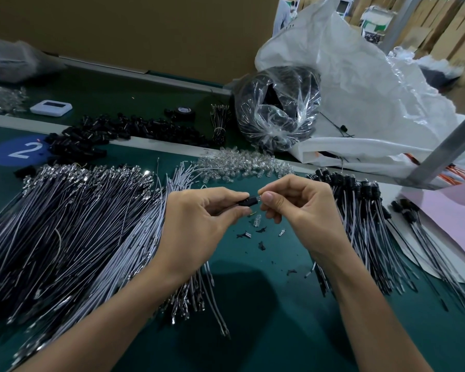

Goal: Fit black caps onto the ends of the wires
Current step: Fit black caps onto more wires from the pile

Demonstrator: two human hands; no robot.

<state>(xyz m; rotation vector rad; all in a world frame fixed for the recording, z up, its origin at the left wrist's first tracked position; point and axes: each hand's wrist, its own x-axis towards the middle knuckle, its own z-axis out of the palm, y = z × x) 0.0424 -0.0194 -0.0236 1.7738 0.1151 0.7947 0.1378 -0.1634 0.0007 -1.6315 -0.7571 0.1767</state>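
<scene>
I have one black cap [244,202] pinched between the thumb and fingers of my left hand [199,218]. It is held above the green desk [266,304], in the middle of my view. My right hand [298,208] pinches something small and clear at the cap's open end; I cannot tell whether it is a wire tip or a bulb.

I judge this to be the seating step: the piece is at the cap's mouth and does not look fully home. The next move calls for a straight push along the cap's axis while the left grip stops it turning.

By count: one cap in hand, one white device [51,107] and one tape roll [184,111] far back. The bare wires [78,224] at my left, capped wires [360,210] at my right, loose black caps [113,132] and clear bulbs [242,163] beyond are too many to count.
</scene>
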